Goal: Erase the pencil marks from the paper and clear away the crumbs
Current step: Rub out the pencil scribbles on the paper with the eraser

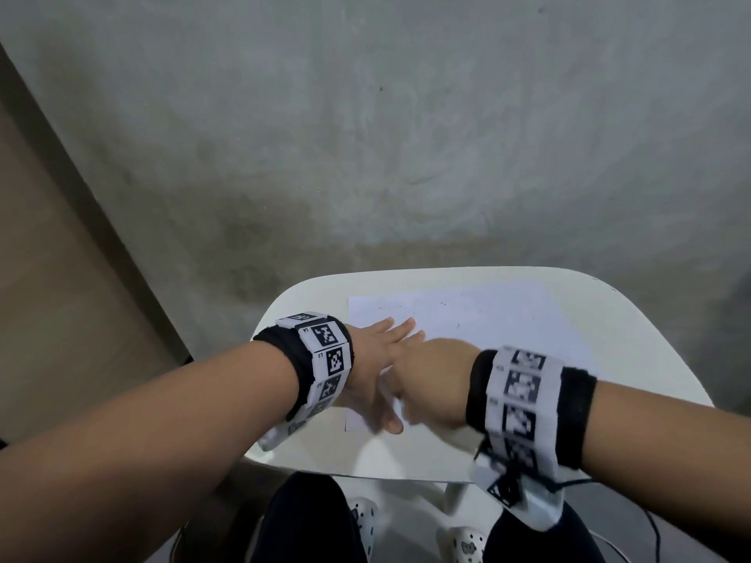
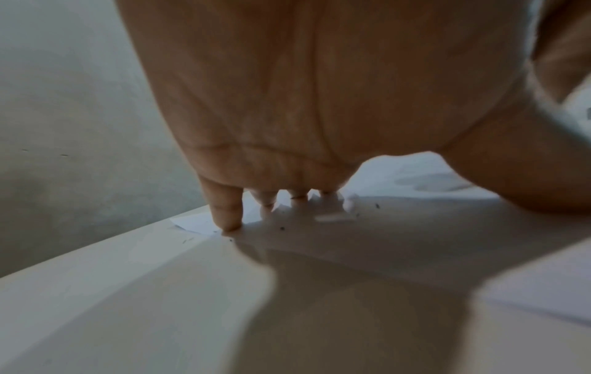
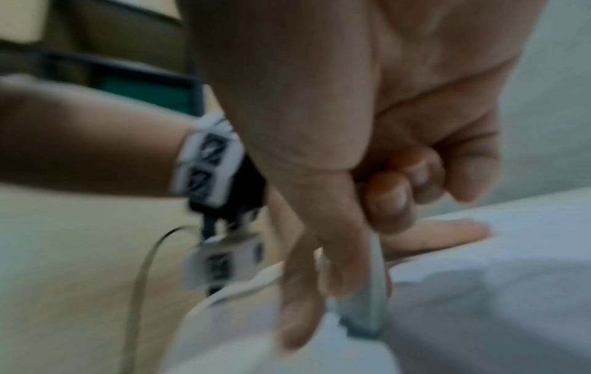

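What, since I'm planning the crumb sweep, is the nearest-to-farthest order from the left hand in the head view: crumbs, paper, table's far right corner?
1. paper: directly under the left hand, touching.
2. crumbs: scattered ahead on the sheet's far part.
3. table's far right corner: beyond the paper, to the right.

Head view: dim, even indoor light; wide-angle bending at the edges; right hand (image 1: 435,384) motion-blurred. Left wrist view: soft focus, broad shadow on the tabletop (image 2: 128,303) at lower centre. Right wrist view: heavy motion blur throughout, muted colour.
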Tool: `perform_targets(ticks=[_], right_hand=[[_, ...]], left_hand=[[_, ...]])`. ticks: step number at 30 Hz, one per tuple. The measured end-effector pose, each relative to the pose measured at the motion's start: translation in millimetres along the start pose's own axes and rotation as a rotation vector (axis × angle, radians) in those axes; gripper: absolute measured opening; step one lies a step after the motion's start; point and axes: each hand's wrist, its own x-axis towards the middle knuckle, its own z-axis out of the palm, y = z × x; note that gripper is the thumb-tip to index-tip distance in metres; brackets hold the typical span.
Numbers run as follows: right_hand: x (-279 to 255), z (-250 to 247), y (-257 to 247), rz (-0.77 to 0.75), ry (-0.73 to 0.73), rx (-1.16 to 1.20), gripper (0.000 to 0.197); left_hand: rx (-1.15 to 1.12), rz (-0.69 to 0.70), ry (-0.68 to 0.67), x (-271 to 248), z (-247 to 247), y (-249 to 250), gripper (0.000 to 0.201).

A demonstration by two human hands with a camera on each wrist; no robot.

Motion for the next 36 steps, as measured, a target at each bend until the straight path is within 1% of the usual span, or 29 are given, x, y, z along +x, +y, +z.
perform_targets(ticks=[1, 2, 3, 4, 5, 7, 8, 9, 11, 12, 13, 14, 15, 16, 17, 19, 20, 21, 22, 24, 27, 28, 29, 30, 31, 32, 33, 35, 36], right_hand=[[2.0, -2.1, 7.1, 0.028, -0.015, -0.015, 0.031], [5.2, -3.9, 18.2, 0.102, -0.008, -0.045, 0.03], [5.5, -8.0, 25.0, 0.183, 0.019, -0.071, 0.028], [4.6, -7.5, 26.6, 0.217, 0.035, -0.074, 0.027], [3.1, -5.9, 21.9, 0.191, 0.039, -0.057, 0.029], [-1.2, -0.3, 9.9, 0.09, -0.03, -0.005, 0.027], [-3.4, 2.5, 9.9, 0.082, -0.068, 0.006, 0.019], [-1.7, -1.1, 14.4, 0.117, -0.071, -0.001, 0.009], [2.0, -8.1, 28.3, 0.22, -0.021, -0.075, 0.017], [2.2, -7.8, 27.5, 0.235, -0.021, -0.104, 0.022], [1.0, -6.8, 20.6, 0.21, -0.037, -0.105, 0.028], [2.1, -2.6, 15.5, 0.154, -0.043, -0.088, 0.031], [-0.3, 1.7, 9.4, 0.097, -0.066, -0.077, 0.03], [-1.5, 1.6, 9.4, 0.076, -0.087, -0.078, 0.028], [-0.5, -0.3, 16.0, 0.103, -0.086, -0.074, 0.025], [4.6, -8.2, 31.9, 0.206, -0.057, -0.093, 0.023], [5.5, -7.7, 32.4, 0.222, -0.06, -0.112, 0.021], [5.1, -7.1, 26.4, 0.204, -0.083, -0.13, 0.02], [6.6, -3.4, 19.8, 0.167, -0.096, -0.136, 0.023], [4.6, 2.9, 17.4, 0.119, -0.091, -0.146, 0.024], [4.9, -5.6, 43.9, 0.265, 0.0, -0.096, 0.023], [4.9, -5.6, 45.6, 0.275, 0.018, -0.106, 0.023], [4.1, -4.4, 39.7, 0.253, 0.019, -0.111, 0.022], [5.2, -0.2, 31.3, 0.2, 0.006, -0.11, 0.021], [3.3, 3.5, 21.0, 0.143, -0.027, -0.104, 0.019], [2.6, 5.5, 17.2, 0.121, -0.059, -0.09, 0.018], [3.9, 3.9, 21.9, 0.147, -0.068, -0.075, 0.02], [8.5, -5.1, 44.6, 0.247, -0.022, -0.057, 0.025], [8.3, -8.0, 51.7, 0.274, 0.0, -0.067, 0.025]], left_hand=[[-0.022, 0.005, -0.001, 2.2, 0.6, -3.0, 0.133], [-0.03, 0.009, -0.014, 3.9, 0.9, -6.5, 0.134], [-0.028, 0.017, -0.022, 5.3, 2.0, -9.6, 0.134], [-0.027, 0.02, -0.024, 6.3, 3.7, -10.3, 0.134], [-0.024, 0.015, -0.022, 6.6, 4.2, -9.4, 0.133], [-0.012, 0.002, -0.008, 5.5, 4.9, -5.4, 0.131], [-0.01, 0.011, -0.007, 5.0, 3.8, -5.4, 0.131], [-0.008, 0.026, -0.02, 5.2, 3.2, -7.1, 0.13], [-0.017, 0.034, -0.047, 5.9, 1.4, -11.6, 0.133], [-0.027, 0.039, -0.043, 6.1, 1.7, -11.6, 0.134], [-0.026, 0.035, -0.034, 6.1, 2.3, -10.5, 0.135], [-0.017, 0.026, -0.024, 5.9, 3.3, -8.3, 0.134], [-0.011, 0.021, -0.013, 5.4, 4.3, -6.9, 0.132], [-0.01, 0.025, -0.008, 4.7, 3.6, -6.6, 0.131], [-0.01, 0.032, -0.019, 4.9, 3.3, -7.7, 0.131], [-0.006, 0.03, -0.044, 6.0, 1.9, -11.4, 0.133], [-0.013, 0.033, -0.046, 6.5, 2.1, -11.9, 0.134], [-0.016, 0.034, -0.044, 6.9, 2.5, -11.6, 0.134], [-0.016, 0.034, -0.038, 7.4, 3.1, -10.5, 0.133], [-0.015, 0.04, -0.028, 7.6, 4.2, -10.0, 0.132], [-0.005, 0.044, -0.055, 8.0, 2.7, -14.0, 0.134], [-0.008, 0.042, -0.057, 8.0, 2.9, -13.9, 0.134], [-0.008, 0.04, -0.054, 7.9, 3.0, -13.2, 0.134], [-0.009, 0.039, -0.045, 8.0, 3.8, -12.1, 0.133], [-0.014, 0.042, -0.033, 7.6, 4.5, -10.9, 0.132], [-0.016, 0.045, -0.027, 7.2, 4.4, -10.5, 0.131], [-0.014, 0.045, -0.03, 6.6, 3.8, -10.6, 0.131], [-0.007, 0.039, -0.049, 6.4, 2.2, -12.3, 0.133], [-0.011, 0.037, -0.055, 6.8, 2.5, -13.1, 0.133]])
